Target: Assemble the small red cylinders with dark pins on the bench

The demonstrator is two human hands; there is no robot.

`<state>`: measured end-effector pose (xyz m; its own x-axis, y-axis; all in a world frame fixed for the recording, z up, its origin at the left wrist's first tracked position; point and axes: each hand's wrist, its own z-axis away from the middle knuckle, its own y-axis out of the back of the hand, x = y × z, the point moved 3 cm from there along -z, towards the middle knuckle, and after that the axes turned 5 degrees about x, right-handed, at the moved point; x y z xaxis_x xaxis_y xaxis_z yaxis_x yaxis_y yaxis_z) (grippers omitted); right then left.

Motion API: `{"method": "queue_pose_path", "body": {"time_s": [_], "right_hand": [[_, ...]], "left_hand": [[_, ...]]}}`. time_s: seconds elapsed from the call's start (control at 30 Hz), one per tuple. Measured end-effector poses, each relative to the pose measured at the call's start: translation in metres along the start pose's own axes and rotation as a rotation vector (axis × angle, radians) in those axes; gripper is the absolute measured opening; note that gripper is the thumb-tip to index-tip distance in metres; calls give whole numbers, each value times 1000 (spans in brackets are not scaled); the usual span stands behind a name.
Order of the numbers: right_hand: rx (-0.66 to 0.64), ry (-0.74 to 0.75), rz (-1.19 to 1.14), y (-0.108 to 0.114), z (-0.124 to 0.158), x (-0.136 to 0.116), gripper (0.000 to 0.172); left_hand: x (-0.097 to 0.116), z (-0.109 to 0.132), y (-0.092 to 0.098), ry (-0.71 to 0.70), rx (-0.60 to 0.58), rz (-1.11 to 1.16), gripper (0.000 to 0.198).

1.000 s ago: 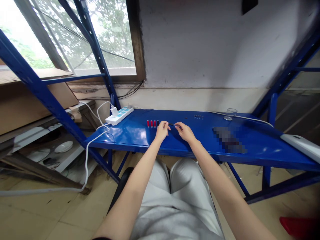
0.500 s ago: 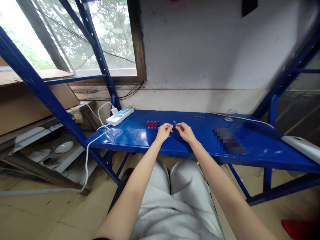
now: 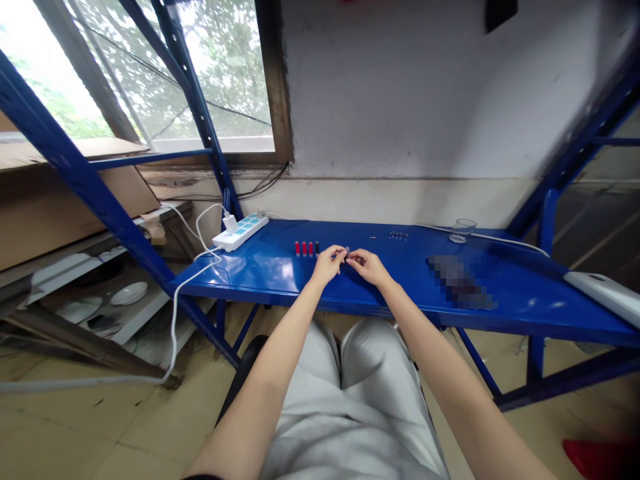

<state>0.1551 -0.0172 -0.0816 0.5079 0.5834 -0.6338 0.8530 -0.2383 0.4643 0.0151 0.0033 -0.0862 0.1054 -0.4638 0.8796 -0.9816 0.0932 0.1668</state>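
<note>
We are holding a small grey, see-through piece just above the desk, between our facing fingertips; most of it is hiding behind them. Our right hand is keeping its grip pinched on this piece, while our left hand is bringing thumb and fingers together beside it, though we cannot tell whether that grip is holding anything. What has just changed is the gap: half a second ago the piece was standing up clear of the right fingers with the hands a little apart, and now the fingertips are all but meeting. We are taking this to mean that both hands are now working at one spot. Just left of them, three red tubes and a dark tube are standing in a row. Beyond the right hand, a group of tiny pieces is lying near the wall, and farther right a clear glass is resting by the cable.
</note>
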Motion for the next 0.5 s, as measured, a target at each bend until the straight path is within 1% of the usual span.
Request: {"method": "queue_pose_path", "body": {"time_s": [0.17, 0.33, 0.43, 0.5], "right_hand": [[-44, -11, 2, 1, 0, -2, 24], [-47, -28, 37, 1, 0, -1, 25], [-35, -40, 68, 1, 0, 1, 25], [3, -63, 105, 2, -2, 7, 25]], "left_hand": [[3, 1, -1, -18, -39, -11, 27], [6, 3, -3, -18, -76, 18, 29], [5, 3, -2, -6, -51, 24, 31], [3, 3, -1, 16, -15, 27, 32]]}}
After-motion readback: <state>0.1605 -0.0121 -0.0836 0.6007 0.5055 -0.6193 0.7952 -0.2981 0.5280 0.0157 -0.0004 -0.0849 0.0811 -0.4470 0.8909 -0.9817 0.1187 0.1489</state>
